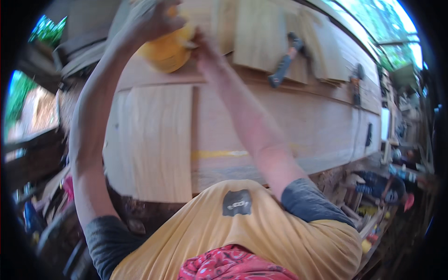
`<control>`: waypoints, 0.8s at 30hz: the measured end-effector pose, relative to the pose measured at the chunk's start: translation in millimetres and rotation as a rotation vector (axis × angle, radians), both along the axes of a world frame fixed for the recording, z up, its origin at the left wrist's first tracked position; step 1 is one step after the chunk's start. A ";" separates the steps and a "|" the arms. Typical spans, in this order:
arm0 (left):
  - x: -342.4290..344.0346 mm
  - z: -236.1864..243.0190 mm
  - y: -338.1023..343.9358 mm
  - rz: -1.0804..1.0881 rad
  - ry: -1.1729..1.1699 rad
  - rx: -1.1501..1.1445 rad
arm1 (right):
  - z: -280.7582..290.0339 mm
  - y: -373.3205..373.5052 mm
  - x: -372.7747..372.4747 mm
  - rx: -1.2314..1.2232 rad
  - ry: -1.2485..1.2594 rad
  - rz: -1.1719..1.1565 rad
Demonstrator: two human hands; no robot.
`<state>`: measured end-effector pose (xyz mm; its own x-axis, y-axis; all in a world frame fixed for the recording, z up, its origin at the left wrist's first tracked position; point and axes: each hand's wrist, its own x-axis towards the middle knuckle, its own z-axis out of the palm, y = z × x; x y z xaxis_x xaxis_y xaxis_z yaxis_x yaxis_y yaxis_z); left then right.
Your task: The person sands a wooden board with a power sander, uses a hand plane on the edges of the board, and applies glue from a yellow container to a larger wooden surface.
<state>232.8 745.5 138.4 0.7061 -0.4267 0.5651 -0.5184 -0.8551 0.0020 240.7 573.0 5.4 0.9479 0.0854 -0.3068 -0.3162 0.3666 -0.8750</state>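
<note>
At the far left of the workbench, both my hands are at a yellow plastic jug (169, 55). My left hand (151, 21) is closed round its upper part, next to a small orange piece. On the jug's right side, my right hand (201, 43) closes at its edge, partly smeared by motion. The jug appears lifted above the wood, its top hidden by my left hand. Below it, between my arms, lies a pale wooden panel (158, 140) made of narrow strips.
Wooden panels (259, 37) lie along the bench's far side, with a dark-handled power tool (281, 70) on them. A second corded tool (356, 86) rests farther right. A yellow streak (219, 153) marks the bench top (280, 112). Another person (383, 187) is at the right.
</note>
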 end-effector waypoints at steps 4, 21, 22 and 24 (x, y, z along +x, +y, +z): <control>-6.1 -11.8 -18.3 0.141 0.137 0.055 | -3.8 0.9 -4.2 -0.164 0.083 -0.084; -16.3 -25.0 14.2 -0.139 -0.197 0.360 | -9.5 23.1 -45.2 0.298 -0.049 0.020; -16.1 -24.7 14.1 -0.131 -0.159 0.341 | -8.9 22.0 -45.0 0.288 -0.034 0.008; -13.3 -22.6 14.0 -0.129 -0.158 0.338 | -6.8 18.3 -45.2 0.302 -0.038 0.036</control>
<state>219.5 759.5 115.8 0.5503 -0.6868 0.4748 -0.5926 -0.7219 -0.3574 195.5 591.3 -1.3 0.9531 0.2006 -0.2264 -0.3023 0.6012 -0.7397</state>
